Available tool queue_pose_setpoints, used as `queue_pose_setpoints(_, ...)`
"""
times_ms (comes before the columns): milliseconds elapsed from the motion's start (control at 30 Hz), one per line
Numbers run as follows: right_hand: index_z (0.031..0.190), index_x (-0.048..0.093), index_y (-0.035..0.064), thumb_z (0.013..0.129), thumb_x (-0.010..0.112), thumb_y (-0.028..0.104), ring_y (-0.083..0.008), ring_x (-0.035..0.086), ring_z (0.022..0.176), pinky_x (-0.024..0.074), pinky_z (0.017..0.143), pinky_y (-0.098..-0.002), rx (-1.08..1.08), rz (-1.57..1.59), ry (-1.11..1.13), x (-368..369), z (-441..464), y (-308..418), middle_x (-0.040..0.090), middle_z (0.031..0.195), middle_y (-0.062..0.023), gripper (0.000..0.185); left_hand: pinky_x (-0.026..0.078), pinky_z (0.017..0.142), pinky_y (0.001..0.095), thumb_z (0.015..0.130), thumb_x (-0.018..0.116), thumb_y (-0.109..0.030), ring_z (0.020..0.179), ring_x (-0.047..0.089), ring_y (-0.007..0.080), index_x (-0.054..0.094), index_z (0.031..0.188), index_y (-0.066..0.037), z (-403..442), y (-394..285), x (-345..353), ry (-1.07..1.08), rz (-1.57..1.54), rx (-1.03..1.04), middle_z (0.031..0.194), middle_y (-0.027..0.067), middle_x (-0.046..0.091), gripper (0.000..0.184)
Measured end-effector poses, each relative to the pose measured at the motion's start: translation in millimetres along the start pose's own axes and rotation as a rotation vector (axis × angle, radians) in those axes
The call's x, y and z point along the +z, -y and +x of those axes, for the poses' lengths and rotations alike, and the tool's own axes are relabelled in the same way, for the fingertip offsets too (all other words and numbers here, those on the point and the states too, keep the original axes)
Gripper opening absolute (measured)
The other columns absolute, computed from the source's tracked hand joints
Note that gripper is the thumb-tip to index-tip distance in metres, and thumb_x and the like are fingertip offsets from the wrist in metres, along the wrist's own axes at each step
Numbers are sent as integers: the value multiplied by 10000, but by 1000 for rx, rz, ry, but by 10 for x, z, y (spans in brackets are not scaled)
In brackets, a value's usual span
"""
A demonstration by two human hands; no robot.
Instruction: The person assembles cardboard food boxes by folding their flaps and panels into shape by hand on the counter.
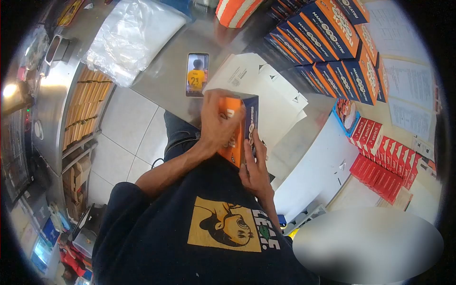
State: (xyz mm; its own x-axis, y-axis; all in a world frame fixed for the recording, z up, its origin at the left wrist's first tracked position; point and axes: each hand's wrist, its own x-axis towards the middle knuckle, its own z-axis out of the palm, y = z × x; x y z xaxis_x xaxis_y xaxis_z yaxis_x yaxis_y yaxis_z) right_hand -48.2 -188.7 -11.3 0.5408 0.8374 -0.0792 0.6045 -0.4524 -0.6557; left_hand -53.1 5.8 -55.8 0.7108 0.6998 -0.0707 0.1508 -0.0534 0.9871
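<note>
- Phone [197,74]: one
- Hands [218,118]: two, below and right of the phone
- Handled box [251,118]: one, below and right of the phone
- Clear plastic bundle [135,40]: one, upper left of the phone
- Flat cards [280,88]: several, overlapping, right of the phone; exact count hidden
- Orange-and-blue boxes [327,42]: over ten, stacked, upper right of the phone
- Red boxes [380,156]: over ten, well right of and below the phone
</note>
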Motion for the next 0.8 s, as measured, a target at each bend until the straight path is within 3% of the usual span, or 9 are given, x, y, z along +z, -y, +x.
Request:
queue_pose_setpoints(67,1476,460,1,868,539,51,-475,371,1405,427,1079,-529,34,170,-147,-9,2,18,280,1574,-310,614,491,843,415,799,807,-255,979,590,339,594,1056,-8,-8,28,5,-5,-86,-134,1071,176,555,415)
queue_pose_setpoints(233,1288,632,-62,943,654,269,-386,597,1222,476,1033,-454,152,79,-566,126,15,-173,561,1383,-278,479,514,805,403,781,858,-318,949,623,287,596,981,7,51,-28,-110,201,13,-287,1017,162,582,463)
queue_pose_setpoints(300,1191,692,-70,902,725,346,-341,655,1150,503,1000,-420,292,475,-672,90,-58,-295,662,1246,-263,508,508,859,395,766,875,-354,965,622,250,593,997,-7,183,-7,-274,399,145,82,1024,150,597,503)
queue_pose_setpoints(333,1191,692,-70,902,725,346,-341,655,1150,503,1000,-420,293,477,-678,73,-91,-325,662,1246,-263,508,497,902,383,856,797,-384,984,626,236,611,1091,-39,203,-53,-345,494,160,82,1065,148,633,456)
queue_pose_setpoints(467,1108,725,-79,892,740,363,-332,674,1124,517,978,-401,282,562,-548,-17,-229,-389,707,1153,-259,492,446,1008,366,1013,570,-330,1143,573,184,604,1270,-87,198,-126,-432,930,-123,-142,1226,78,648,355)
queue_pose_setpoints(633,1080,729,-91,869,758,441,-362,664,1138,493,1017,-432,312,604,-403,-192,-143,-283,713,1129,-264,573,472,969,325,1045,505,-345,1054,609,160,680,1142,-43,230,103,-360,980,-157,-225,1089,88,689,362)
queue_pose_setpoints(667,1082,733,-82,848,761,490,-359,673,1070,507,973,-434,219,950,-306,-298,-137,-336,713,1135,-258,619,483,948,310,1059,478,-361,1020,617,150,698,1105,-31,243,150,-332,996,-227,-281,1041,89,698,399)
queue_pose_setpoints(767,1176,714,-46,739,797,610,-309,626,974,474,895,-425,-7,1359,10,-645,-130,-722,683,1231,-235,793,509,884,292,1062,465,-473,926,640,139,701,1070,-13,296,336,16,1231,-466,-376,1001,68,704,517)
queue_pose_setpoints(800,1216,699,-31,697,817,618,-287,590,992,438,901,-421,-140,1102,94,-788,21,-637,659,1281,-226,839,518,873,290,1053,408,-544,914,641,139,703,1073,-25,280,348,181,1297,-458,-420,986,77,699,597)
